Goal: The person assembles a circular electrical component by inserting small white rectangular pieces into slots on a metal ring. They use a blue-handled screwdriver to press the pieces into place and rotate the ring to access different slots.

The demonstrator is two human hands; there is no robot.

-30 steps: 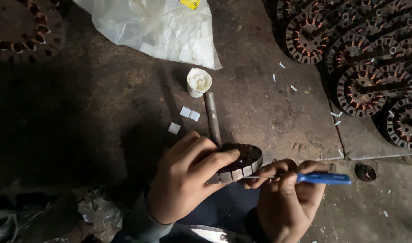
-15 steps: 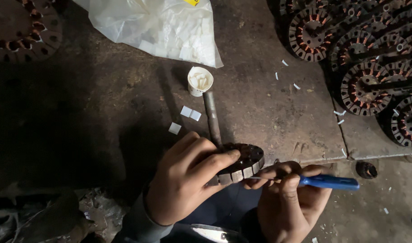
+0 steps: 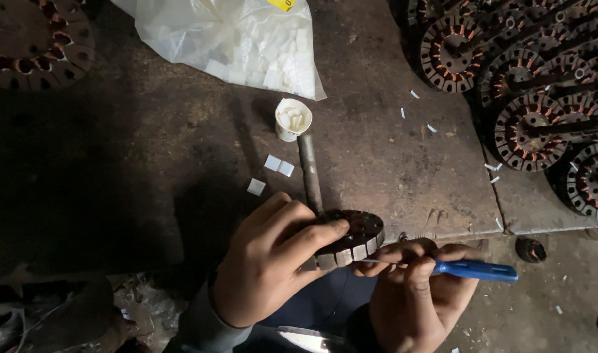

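Low in the frame's centre, your left hand (image 3: 273,261) has its fingers closed around the slotted rotor core (image 3: 348,243) on its shaft (image 3: 310,171), while your right hand (image 3: 416,287) pinches the blue-handled tool (image 3: 475,269), its tip at the core's rim. You seem to be working an insulation slip into a slot; seating it needs a steady push. The tip and slot hide behind your fingers; the worktop (image 3: 390,163) darkens at the left.

Dull metal rotor core (image 3: 351,242); rough workbench (image 3: 148,163)
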